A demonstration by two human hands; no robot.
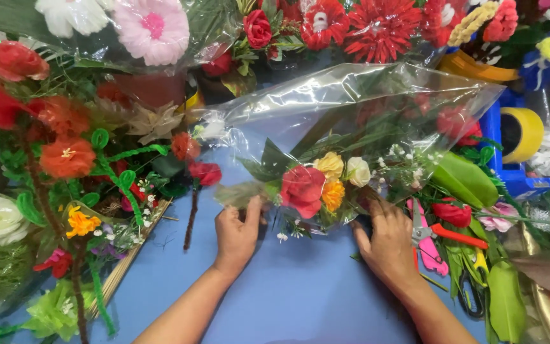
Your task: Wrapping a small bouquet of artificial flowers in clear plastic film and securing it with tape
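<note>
At frame centre, a small bouquet (pixel 316 185) is being slipped into a clear plastic sleeve (pixel 351 95). The sleeve's mouth is pinched by the left hand (pixel 238 232) and the right hand (pixel 388 242), both closed on it; next, steady sliding seems required.

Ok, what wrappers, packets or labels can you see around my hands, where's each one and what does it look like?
Clear plastic sleeve: centre, on the blue table, crinkled and see-through, around a bouquet of red, yellow and cream flowers; both hands touch its lower edge.
Clear wrap: top left, over pink and white flowers.
Yellow tape roll: right, round.
No labels, signs or screens show.
</note>
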